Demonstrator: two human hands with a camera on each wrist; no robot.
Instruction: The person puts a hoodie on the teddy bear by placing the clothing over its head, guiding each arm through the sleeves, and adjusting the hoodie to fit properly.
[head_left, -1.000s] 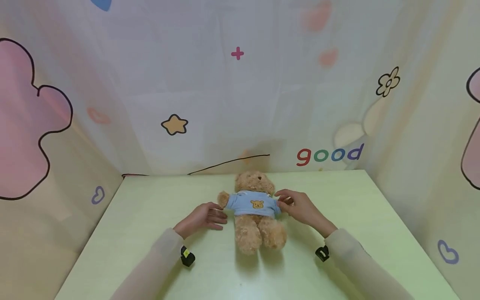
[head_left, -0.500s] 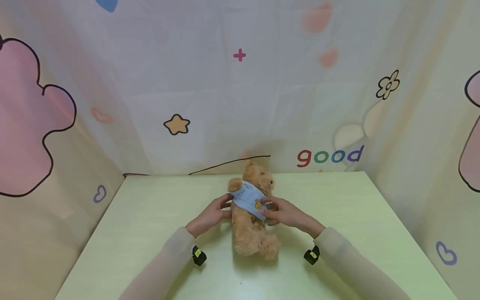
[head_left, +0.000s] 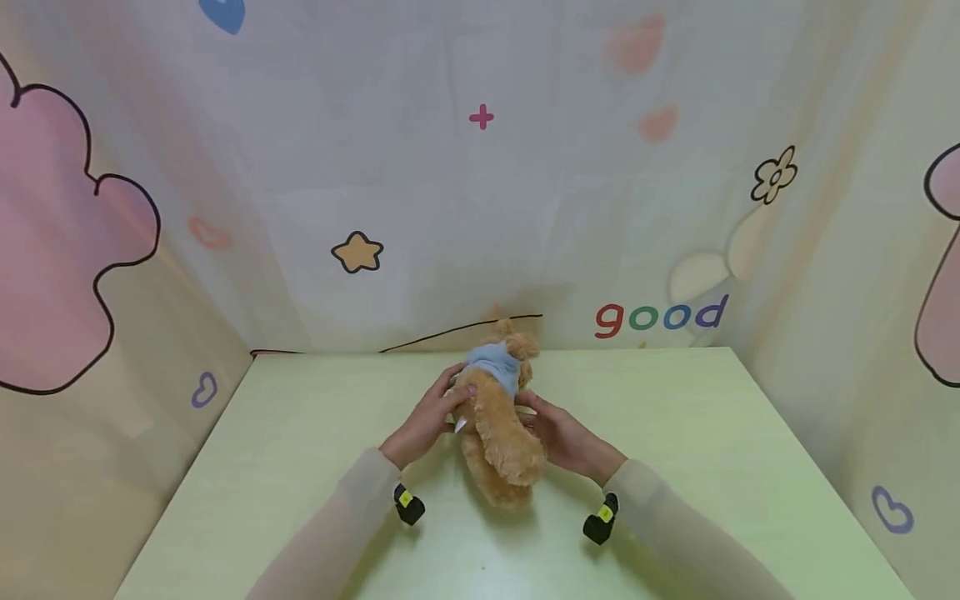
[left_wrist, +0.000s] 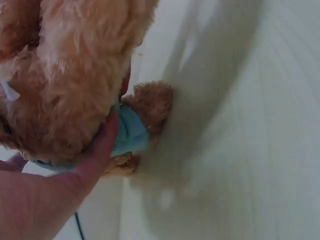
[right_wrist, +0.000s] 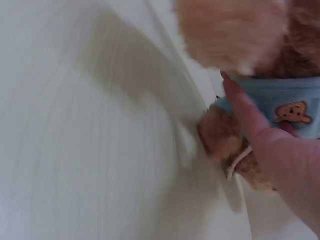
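A brown plush teddy bear (head_left: 502,429) in a light blue shirt (head_left: 493,362) is turned onto its side, its legs toward me and its head by the back wall. My left hand (head_left: 426,425) grips it from the back, thumb by the hip, near a small white tag (head_left: 461,425). On the front side, my right hand (head_left: 572,439) holds the bear at the shirt. The right wrist view shows a finger lying along the blue cloth, beside a bear-face patch (right_wrist: 292,112). Other fingers are hidden behind the bear.
The bear is over a pale green table (head_left: 645,400). Printed curtains (head_left: 420,167) stand along the back and both sides. Each sleeved wrist carries a small black camera (head_left: 409,505).
The bear has rolled from lying on its back, face up, onto its side, its front now toward the right. Both hands have moved inward and taken hold of it.
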